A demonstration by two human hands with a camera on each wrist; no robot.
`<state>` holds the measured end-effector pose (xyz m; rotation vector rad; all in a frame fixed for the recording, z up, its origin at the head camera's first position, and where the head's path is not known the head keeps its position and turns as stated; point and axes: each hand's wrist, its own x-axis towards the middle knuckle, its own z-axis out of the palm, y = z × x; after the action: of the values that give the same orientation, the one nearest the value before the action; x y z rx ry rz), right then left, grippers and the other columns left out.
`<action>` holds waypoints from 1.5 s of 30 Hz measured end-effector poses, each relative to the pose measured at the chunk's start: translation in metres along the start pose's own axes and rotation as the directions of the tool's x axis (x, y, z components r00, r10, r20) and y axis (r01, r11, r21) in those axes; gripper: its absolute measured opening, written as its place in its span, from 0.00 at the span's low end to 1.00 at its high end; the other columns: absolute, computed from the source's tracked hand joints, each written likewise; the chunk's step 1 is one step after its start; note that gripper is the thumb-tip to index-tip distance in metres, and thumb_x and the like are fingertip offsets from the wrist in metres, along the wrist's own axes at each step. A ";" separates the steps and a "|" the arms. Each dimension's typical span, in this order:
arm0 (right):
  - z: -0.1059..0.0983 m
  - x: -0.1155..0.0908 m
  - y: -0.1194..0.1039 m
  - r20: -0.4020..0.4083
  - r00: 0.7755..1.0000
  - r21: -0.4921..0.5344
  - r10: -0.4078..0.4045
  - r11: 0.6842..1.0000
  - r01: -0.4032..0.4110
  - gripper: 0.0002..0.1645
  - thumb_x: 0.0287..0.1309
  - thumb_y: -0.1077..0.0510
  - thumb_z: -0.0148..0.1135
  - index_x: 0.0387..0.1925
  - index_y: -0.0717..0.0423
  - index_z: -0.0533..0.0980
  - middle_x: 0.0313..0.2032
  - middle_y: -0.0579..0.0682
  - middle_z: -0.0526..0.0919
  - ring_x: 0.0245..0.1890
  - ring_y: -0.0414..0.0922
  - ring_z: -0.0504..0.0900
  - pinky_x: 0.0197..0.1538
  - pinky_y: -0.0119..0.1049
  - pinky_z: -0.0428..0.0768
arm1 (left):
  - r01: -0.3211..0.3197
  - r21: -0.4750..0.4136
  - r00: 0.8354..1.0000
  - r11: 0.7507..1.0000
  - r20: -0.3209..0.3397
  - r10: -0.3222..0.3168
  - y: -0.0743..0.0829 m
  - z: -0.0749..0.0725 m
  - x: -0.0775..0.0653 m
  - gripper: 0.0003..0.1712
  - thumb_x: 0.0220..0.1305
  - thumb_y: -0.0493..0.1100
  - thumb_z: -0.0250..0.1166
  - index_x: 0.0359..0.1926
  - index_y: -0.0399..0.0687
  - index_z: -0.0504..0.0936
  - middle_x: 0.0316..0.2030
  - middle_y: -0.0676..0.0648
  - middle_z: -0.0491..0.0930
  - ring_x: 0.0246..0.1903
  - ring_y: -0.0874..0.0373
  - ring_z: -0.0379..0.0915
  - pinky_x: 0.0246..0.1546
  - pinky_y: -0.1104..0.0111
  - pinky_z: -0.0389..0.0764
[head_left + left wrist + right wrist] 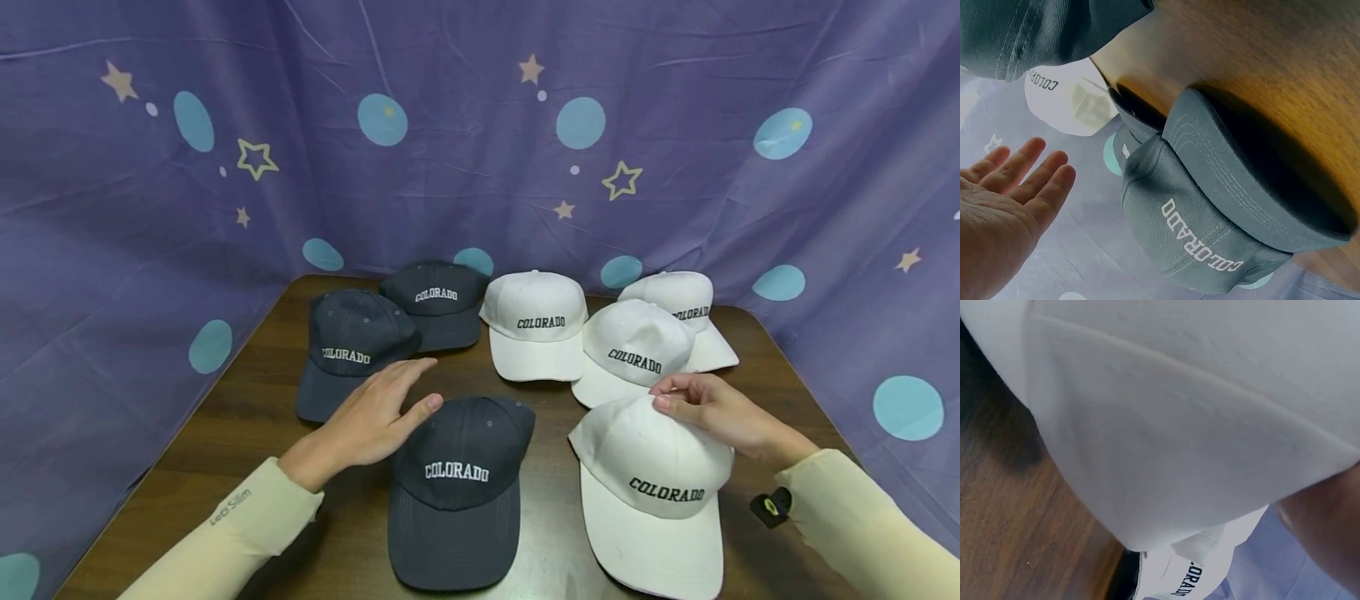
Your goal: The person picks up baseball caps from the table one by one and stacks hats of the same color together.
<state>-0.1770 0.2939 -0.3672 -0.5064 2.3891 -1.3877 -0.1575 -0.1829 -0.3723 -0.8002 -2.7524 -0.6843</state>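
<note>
My right hand [716, 414] pinches the crown of the front white cap [648, 467] with thumb and fingers, at the right front. In the right wrist view that white cap [1166, 419] fills most of the picture, with a bit of my hand [1329, 531] at its edge. My left hand [367, 421] hovers at the upper left of the front navy cap [456, 508], fingers straight and thumb apart, holding nothing. Its palm [1004, 219] shows in the left wrist view, off to one side of another navy cap [1197, 212]. Both front caps carry COLORADO lettering and point their brims toward me.
Two navy caps stand behind on the left, one nearer [352, 342] and one farther [437, 300]. Three white caps stand at the back: one central [536, 312], a middle one [637, 342] and a rear one [675, 292]. A purple patterned curtain [480, 183] hangs beyond the brown table [217, 467].
</note>
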 end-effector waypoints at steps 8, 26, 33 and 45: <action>0.001 0.002 0.000 -0.066 0.998 -0.103 -0.002 0.995 -0.005 0.13 0.64 0.49 0.59 0.42 0.55 0.77 0.35 0.55 0.81 0.34 0.46 0.79 0.34 0.38 0.80 | 0.002 -0.011 1.000 1.000 0.006 -0.002 0.000 0.001 -0.001 0.34 0.70 0.67 0.45 0.68 0.54 0.62 0.65 0.51 0.64 0.65 0.54 0.56 0.62 0.53 0.62; -0.001 -0.006 -0.005 -0.239 0.970 -0.250 -0.050 0.968 -0.011 0.16 0.64 0.46 0.58 0.47 0.51 0.78 0.42 0.49 0.82 0.38 0.43 0.80 0.38 0.33 0.78 | 0.009 -0.008 1.000 1.000 0.009 -0.009 -0.001 0.003 -0.001 0.34 0.70 0.67 0.45 0.68 0.54 0.63 0.65 0.52 0.65 0.65 0.54 0.56 0.62 0.52 0.62; -0.003 -0.013 -0.006 -0.328 0.936 -0.385 -0.129 0.923 -0.008 0.14 0.62 0.45 0.60 0.45 0.46 0.79 0.39 0.45 0.83 0.33 0.43 0.80 0.35 0.34 0.77 | -0.002 -0.003 1.000 1.000 -0.001 0.002 -0.003 0.004 -0.001 0.34 0.70 0.66 0.45 0.68 0.54 0.63 0.65 0.51 0.65 0.64 0.54 0.57 0.62 0.52 0.63; -0.008 -0.029 0.001 -0.379 0.912 -0.430 -0.156 0.903 -0.025 0.15 0.63 0.45 0.59 0.48 0.45 0.78 0.39 0.44 0.83 0.35 0.46 0.81 0.34 0.33 0.78 | -0.020 0.007 1.000 1.000 -0.022 0.020 -0.008 0.002 0.000 0.33 0.70 0.65 0.46 0.68 0.52 0.63 0.64 0.48 0.67 0.64 0.52 0.58 0.61 0.51 0.63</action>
<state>-0.1555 0.3137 -0.3614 -0.4402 3.0742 -1.0668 -0.1623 -0.1882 -0.3769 -0.8125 -2.7218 -0.6754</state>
